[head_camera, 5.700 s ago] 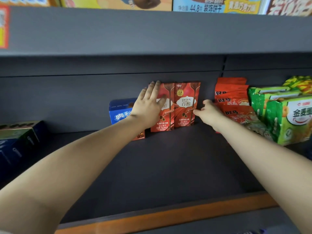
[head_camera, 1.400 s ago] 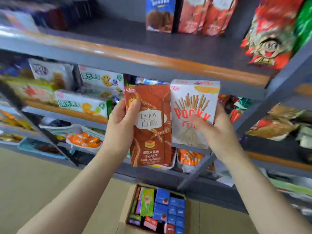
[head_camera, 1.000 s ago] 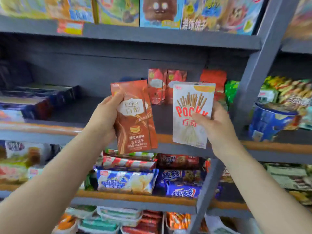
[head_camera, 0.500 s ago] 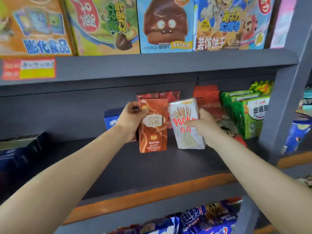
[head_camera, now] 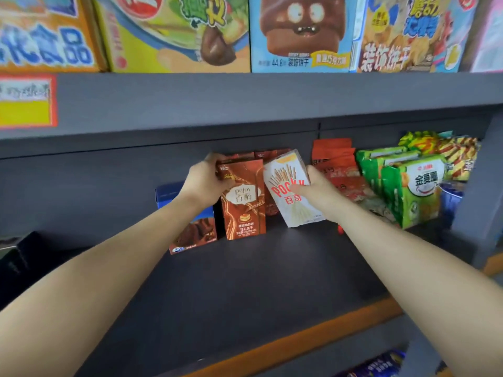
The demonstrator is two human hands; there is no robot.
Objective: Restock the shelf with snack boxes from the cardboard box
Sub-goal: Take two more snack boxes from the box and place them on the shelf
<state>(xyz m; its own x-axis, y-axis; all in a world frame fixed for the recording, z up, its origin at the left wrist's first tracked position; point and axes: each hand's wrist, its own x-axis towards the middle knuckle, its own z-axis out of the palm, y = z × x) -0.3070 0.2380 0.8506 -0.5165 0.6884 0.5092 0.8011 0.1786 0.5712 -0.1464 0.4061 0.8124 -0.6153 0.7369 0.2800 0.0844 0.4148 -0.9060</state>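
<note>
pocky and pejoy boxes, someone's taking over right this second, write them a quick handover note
Left hand grips the top of the brown Pejoy box, which stands upright on the shelf in front of the red Pejoy boxes.
Right hand holds the white Pocky box, tilted, beside the brown box; whether its lower corner touches the shelf cannot be told.
Done: red boxes stand at the back; brown box is in place.
Left: release the brown box, stand the Pocky box upright next to it, then fetch more. The cardboard box is out of view.
</note>
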